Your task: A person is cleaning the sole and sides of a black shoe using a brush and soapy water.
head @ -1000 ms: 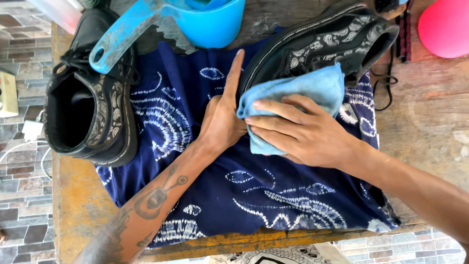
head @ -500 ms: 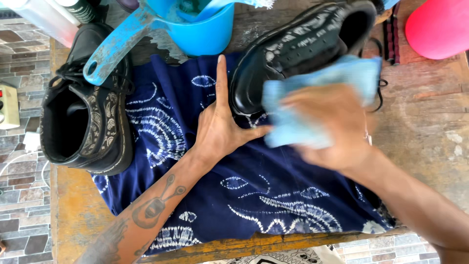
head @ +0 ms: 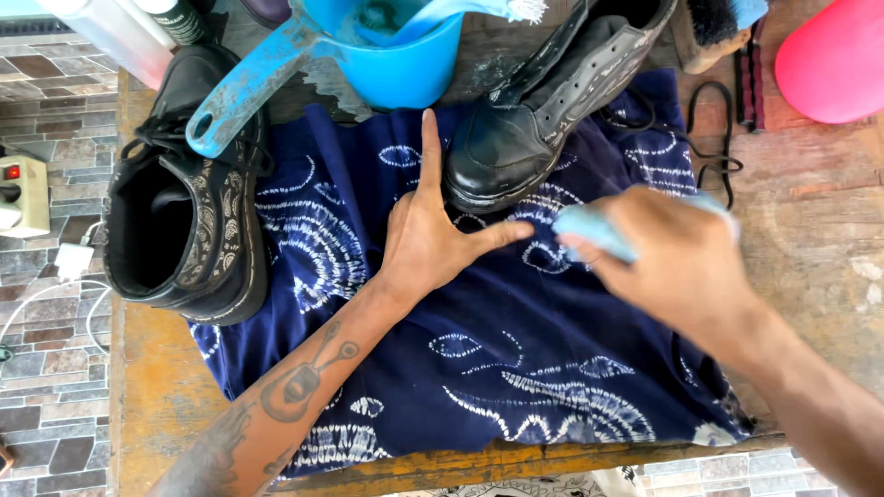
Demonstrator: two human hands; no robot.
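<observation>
- Left hand [head: 433, 239]: flat and spread on the navy patterned cloth [head: 479, 368], index finger straight, fingertips just beside the toe of the black boot [head: 543, 110]. It grips nothing; it pins the cloth.
- Right hand [head: 672, 258]: fingers closed around a light blue rag [head: 589, 230], held just above the cloth, near the boot's toe but apart from it.
- The boot lies tilted across the upper centre of the cloth, opening toward the far edge, loose lace [head: 709, 156] trailing to the right.
- Second black boot [head: 184, 230]: upright at the left edge of the cloth, patterned side panel showing.
- Technique, as a judgement: cleaning looks to be the work in hand. Keep the rag bunched tight so no loose corner drags, and wipe toe to heel in short strokes. The left hand would steady better if braced against the toe rather than beside it.
- Blue scoop [head: 387, 55]: sits at the far edge, long handle angled toward the upright boot. A wide stroke to the left could catch it.
- Open room: the near half of the cloth carries only the left forearm; the wooden worktop [head: 810, 230] to the right is bare apart from the lace.
- Edges: the cloth overhangs the near worktop edge; a pink round object [head: 833, 60] and a brush [head: 714, 28] crowd the far right corner.
</observation>
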